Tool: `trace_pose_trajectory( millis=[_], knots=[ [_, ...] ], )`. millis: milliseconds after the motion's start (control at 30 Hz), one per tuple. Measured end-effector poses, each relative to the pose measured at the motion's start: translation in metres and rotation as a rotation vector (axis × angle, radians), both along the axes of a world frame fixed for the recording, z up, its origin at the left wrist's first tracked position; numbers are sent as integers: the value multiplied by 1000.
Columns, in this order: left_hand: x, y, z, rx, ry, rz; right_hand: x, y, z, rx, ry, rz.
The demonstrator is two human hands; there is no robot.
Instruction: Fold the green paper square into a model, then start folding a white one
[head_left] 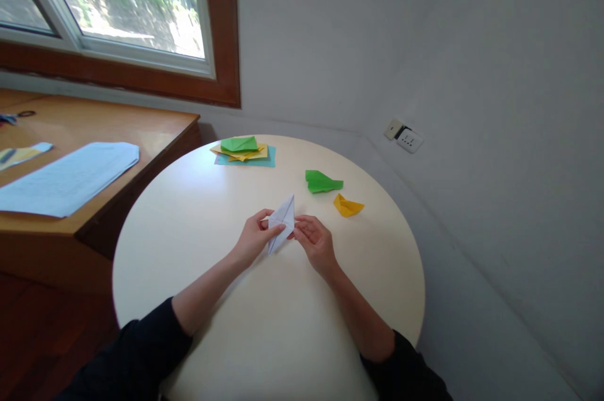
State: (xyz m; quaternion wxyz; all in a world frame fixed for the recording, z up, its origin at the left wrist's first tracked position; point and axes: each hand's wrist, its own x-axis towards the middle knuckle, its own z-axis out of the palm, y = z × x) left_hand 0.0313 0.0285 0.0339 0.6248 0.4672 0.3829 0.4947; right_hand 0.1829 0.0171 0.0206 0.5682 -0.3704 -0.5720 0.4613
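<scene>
A folded sheet of white paper [285, 214], pointed at its top and bottom, is held up over the middle of the round table. My left hand [255, 236] grips it from the left, with the thumb lying across its face and the fingers behind. At its right edge, the bent fingers of my right hand [317, 243] close on the paper; the fingertips are partly hidden. Beyond my right hand lie a green folded paper piece [323, 182] and a yellow paper boat [348, 205].
Toward the far edge of the round table [189, 212] sits a pile of folded green and yellow paper [240, 145] on a blue sheet [270, 158]. A wooden desk [155, 127] on the left bears white sheets [80, 174] and scissors [23, 114]. Walls stand behind and right.
</scene>
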Motion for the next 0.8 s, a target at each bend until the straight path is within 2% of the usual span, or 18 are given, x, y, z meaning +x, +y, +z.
trace_pose_trajectory(
  millis=[267, 567, 800],
  knots=[
    [2, -2, 3, -27, 34, 6, -2, 2, -3, -39, 10, -17],
    [1, -1, -1, 57, 160, -23, -1, 1, -1, -44, -130, -22],
    [3, -1, -3, 79, 214, -94, 1, 6, -7, -95, -136, -19]
  ],
)
